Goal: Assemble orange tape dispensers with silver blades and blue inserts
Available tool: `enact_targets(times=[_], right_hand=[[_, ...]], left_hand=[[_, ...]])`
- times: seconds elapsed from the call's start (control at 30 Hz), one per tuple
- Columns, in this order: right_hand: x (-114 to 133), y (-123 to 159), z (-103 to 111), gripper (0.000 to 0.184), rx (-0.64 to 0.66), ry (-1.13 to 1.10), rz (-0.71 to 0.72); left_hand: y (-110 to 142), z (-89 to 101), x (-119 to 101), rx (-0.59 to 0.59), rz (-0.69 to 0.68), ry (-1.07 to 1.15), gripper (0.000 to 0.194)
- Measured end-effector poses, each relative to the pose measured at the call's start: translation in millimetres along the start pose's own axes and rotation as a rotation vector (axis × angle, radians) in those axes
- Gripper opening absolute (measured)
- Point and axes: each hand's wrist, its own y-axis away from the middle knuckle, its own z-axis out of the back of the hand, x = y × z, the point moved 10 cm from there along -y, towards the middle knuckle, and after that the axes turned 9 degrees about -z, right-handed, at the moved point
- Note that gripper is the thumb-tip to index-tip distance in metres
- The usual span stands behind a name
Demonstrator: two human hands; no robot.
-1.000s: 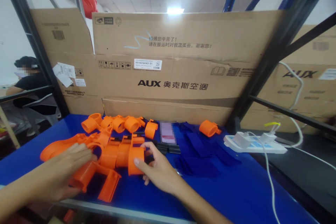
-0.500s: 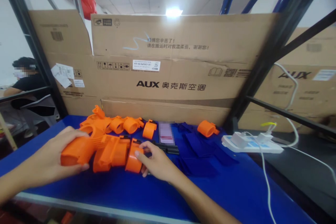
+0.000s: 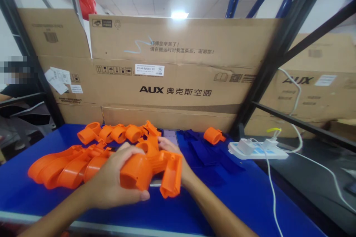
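My left hand point(image 3: 114, 177) is closed around the wide round barrel of an orange plastic part point(image 3: 136, 172), holding it above the blue tabletop. This part has branching arms, one ending in an open channel at the lower right. My right hand point(image 3: 174, 148) is behind it, with a few fingers showing beside its upper arm. Most of that hand is covered, so its grip cannot be made out. To the left lies a front row of orange ring-shaped parts point(image 3: 73, 170). Behind them stands another row of similar orange parts point(image 3: 118, 133).
A phone point(image 3: 171, 136) lies behind my right hand, partly covered. Dark blue flat pieces point(image 3: 205, 153) are spread to its right, near a single orange ring part point(image 3: 213, 136). A white power strip point(image 3: 236, 151) with cables sits at the right edge. Cardboard point(image 3: 172, 114) walls the back.
The branched orange part has moved right in my left hand, uncovering the front row. My right hand has let go of a ring part and moved behind the held one. The camera view has shifted slightly.
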Motion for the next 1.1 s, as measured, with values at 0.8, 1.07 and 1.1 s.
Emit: enact_targets(times=[0.8, 1.07, 1.1], right_hand=[[28.1, 13.8, 186.1, 0.036, -0.472, -0.299, 0.263], [28.6, 17.7, 174.4, 0.041, -0.450, -0.259, 0.247], [29.1, 18.9, 173.0, 0.041, -0.449, -0.259, 0.246]], left_hand=[[-37.4, -33.5, 45.4, 0.038, 0.178, -0.286, 0.039], [-23.7, -30.6, 53.2, 0.028, 0.092, -0.598, 0.046], [-22.0, -28.8, 55.8, 0.033, 0.091, -0.627, 0.048]])
